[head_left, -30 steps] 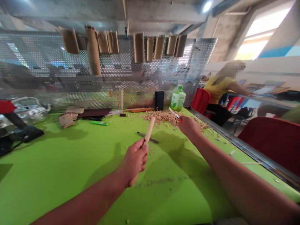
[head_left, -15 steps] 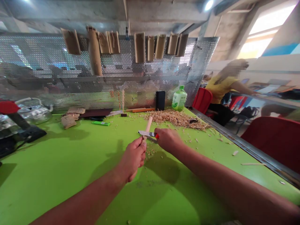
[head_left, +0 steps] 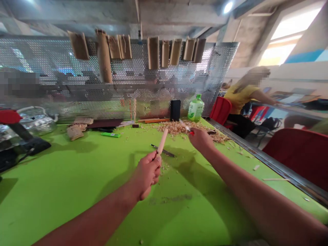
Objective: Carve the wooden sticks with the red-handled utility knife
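My left hand (head_left: 148, 172) is closed round the lower end of a pale wooden stick (head_left: 162, 140), which points up and away from me. Out to the right, my right hand (head_left: 201, 138) grips a knife (head_left: 185, 125) with a red part at the handle; its blade points up and left, apart from the stick, in front of the wood shavings (head_left: 174, 128). On the green table (head_left: 84, 181), just behind my left hand, lies a slim dark tool (head_left: 167, 152), partly hidden by the stick. Small wood chips are scattered under my hands.
At the back stand a green bottle (head_left: 196, 108) and a black box-like object (head_left: 175, 110), before a perforated metal screen (head_left: 151, 90). A bright green packet (head_left: 110, 135) lies left of centre. A silver kettle (head_left: 38, 121) is far left. A person in yellow (head_left: 239, 92) sits at right.
My right hand has moved right and away with the knife, lifting the blade off the stick. The slim dark tool on the table is now uncovered. My left hand has hardly moved.
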The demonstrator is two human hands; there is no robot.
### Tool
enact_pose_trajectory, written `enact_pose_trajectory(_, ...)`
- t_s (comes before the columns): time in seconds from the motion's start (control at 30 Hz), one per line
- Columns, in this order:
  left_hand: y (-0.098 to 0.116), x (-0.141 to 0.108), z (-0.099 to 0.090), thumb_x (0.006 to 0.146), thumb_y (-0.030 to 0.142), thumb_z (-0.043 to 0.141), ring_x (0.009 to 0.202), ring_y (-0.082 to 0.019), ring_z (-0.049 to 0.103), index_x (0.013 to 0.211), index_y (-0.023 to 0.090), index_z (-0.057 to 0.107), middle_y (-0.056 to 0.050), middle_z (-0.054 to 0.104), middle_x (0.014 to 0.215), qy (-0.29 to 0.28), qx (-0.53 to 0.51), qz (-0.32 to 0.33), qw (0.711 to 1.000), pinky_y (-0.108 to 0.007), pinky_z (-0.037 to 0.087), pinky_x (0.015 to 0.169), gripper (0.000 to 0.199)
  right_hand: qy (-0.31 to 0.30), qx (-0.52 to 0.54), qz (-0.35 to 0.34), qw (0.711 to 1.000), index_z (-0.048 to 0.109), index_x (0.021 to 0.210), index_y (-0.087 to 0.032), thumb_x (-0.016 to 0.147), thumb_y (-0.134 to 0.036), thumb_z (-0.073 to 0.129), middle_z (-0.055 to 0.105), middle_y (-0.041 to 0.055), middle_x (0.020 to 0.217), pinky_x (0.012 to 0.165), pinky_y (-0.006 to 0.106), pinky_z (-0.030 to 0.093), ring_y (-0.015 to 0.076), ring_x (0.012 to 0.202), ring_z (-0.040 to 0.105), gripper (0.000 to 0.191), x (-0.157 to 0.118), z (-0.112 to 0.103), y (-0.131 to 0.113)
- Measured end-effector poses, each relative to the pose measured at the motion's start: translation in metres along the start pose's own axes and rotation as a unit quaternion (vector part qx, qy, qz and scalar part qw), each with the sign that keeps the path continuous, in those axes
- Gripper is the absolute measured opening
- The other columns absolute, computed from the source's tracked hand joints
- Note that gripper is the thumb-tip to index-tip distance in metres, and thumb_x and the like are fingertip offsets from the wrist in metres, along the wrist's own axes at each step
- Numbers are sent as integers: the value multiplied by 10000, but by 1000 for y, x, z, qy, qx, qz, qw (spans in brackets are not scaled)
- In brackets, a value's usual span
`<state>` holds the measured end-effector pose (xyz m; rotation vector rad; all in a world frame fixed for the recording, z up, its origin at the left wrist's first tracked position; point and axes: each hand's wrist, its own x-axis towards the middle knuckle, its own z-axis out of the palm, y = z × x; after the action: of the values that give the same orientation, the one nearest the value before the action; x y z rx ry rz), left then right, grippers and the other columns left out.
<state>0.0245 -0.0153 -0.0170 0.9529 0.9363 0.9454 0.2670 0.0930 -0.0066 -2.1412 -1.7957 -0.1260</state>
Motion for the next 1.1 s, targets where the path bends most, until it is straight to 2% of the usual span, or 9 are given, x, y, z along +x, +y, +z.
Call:
enact_pose_trajectory(0.17, 0, 8, -2, 852, 327, 584, 419, -20, 234, 929, 186, 503, 86, 337, 637, 7, 9, 7, 1000, -169, 158, 379, 180, -15, 22, -164, 986, 718, 983, -281, 854, -301, 480, 713, 37, 756, 526, 259, 276, 168, 618, 592, 271, -44, 5, -49)
enact_pose_trajectory(0.3, 0, 6, 0, 851, 340, 582, 420, -30, 226, 1032, 200, 526, 92, 309, 622, 5, 29, 17, 999, -169, 145, 378, 237, -56, -2, -183, 981, 716, 898, -268, 875, -314, 465, 705, 46, 731, 516, 264, 267, 165, 575, 568, 256, -57, 3, -62)
enact_pose_trajectory(0.4, 0, 5, 1, 852, 336, 578, 418, -31, 216, 1112, 203, 531, 92, 320, 623, 3, 37, 11, 999, -172, 135, 374, 296, -47, -24, -182, 982, 706, 926, -254, 895, -285, 442, 708, 71, 772, 553, 271, 320, 192, 631, 604, 268, -47, 4, -57)
enact_pose_trajectory(0.5, -1, 1, 3, 856, 341, 571, 422, -36, 217, 1129, 192, 541, 94, 312, 608, -9, 62, 7, 998, -169, 141, 370, 313, -45, -32, -127, 990, 697, 1009, -255, 900, -257, 431, 715, 98, 857, 604, 288, 373, 232, 735, 646, 288, -23, 6, -38)
enact_pose_trajectory(0.6, 0, -6, 7, 847, 373, 587, 433, -41, 217, 1142, 191, 534, 97, 308, 605, -43, 77, 10, 996, -161, 171, 366, 351, -71, -27, 3, 997, 695, 1060, -259, 868, -240, 476, 715, 113, 971, 642, 301, 402, 267, 848, 660, 292, 4, 5, -4)
enact_pose_trajectory(0.73, -1, 0, 1, 836, 385, 592, 431, -38, 219, 1082, 193, 519, 94, 326, 629, -29, 43, 41, 998, -155, 199, 353, 320, -62, -22, 39, 997, 666, 1130, -208, 890, -267, 432, 706, 140, 1005, 619, 305, 392, 280, 856, 658, 341, 15, 8, 22)
enact_pose_trajectory(0.83, -4, 17, -12, 833, 375, 598, 437, -35, 257, 998, 189, 514, 88, 340, 645, 23, 41, 85, 995, -147, 221, 353, 263, -82, 28, -32, 996, 637, 1154, -216, 863, -373, 513, 708, 96, 999, 605, 268, 373, 229, 825, 640, 353, 4, 17, 8)
enact_pose_trajectory(0.97, -9, 34, -25, 847, 381, 580, 431, -30, 279, 911, 183, 506, 79, 374, 658, 32, 63, 121, 990, -147, 235, 346, 221, -127, 76, -142, 979, 646, 1083, -182, 811, -464, 601, 709, 73, 929, 585, 239, 349, 181, 755, 607, 395, -14, 25, -18)
enact_pose_trajectory(1.1, -9, 37, -27, 835, 415, 592, 416, -28, 292, 871, 182, 507, 78, 394, 651, 38, 68, 134, 988, -149, 237, 336, 251, -102, 128, -188, 968, 684, 961, -160, 903, -384, 481, 699, 60, 899, 639, 227, 367, 152, 763, 588, 308, -17, 26, -20)
